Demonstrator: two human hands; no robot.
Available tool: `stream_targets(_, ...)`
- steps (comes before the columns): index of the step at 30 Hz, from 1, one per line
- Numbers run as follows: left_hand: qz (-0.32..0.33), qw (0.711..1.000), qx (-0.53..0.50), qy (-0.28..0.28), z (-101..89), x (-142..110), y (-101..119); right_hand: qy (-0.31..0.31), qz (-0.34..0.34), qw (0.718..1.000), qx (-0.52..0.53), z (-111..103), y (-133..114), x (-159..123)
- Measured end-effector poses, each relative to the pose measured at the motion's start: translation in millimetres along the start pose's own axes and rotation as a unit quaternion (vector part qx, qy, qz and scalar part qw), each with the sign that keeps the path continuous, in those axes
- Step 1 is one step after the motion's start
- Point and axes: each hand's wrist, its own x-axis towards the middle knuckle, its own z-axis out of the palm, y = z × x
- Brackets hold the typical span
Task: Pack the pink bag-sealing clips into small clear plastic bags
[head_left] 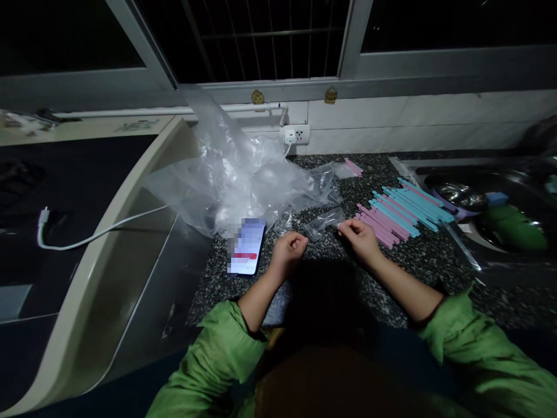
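Between my two hands a small clear plastic bag (322, 223) is stretched just above the dark speckled counter (278, 302). My left hand (288, 253) is closed, its fingertips pinched at the bag's near left corner. At the opposite end, the thumb and fingers of my right hand (360, 237) pinch the bag's edge. Just beyond my right hand lies a spread of flat pink sticks (379, 225) and blue sticks (415, 204), side by side and partly overlapping. A phone (253, 247) with a lit screen lies left of my left hand.
A heap of crumpled clear plastic bags (248, 180) fills the counter's back left. Near the wall lies a bag with a pink stick end (353, 167). A sink (470, 261) holding bowls is at right, a stove (78, 232) at left. A charger (290, 137) sits in the wall socket.
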Motion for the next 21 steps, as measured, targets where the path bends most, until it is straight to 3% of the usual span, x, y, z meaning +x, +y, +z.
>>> stream_targets(5, -0.017, 0.996, -0.076, -0.034, 12.9, 1.2, -2.3, 0.004, 0.006, 1.000, 0.022, 3.3, 0.5, -3.1)
stream_targets(13, 0.039, 0.997, -0.050, 0.039, 8.1, 5.7, -2.3, -0.028, 0.006, 1.000, -0.002, 6.6, 5.0, -3.6)
stream_targets(21, 0.012, 0.997, -0.048, 0.053, -2.5, 9.0, -5.5, -0.061, -0.007, 0.997, -0.048, -3.4, 6.3, 4.0)
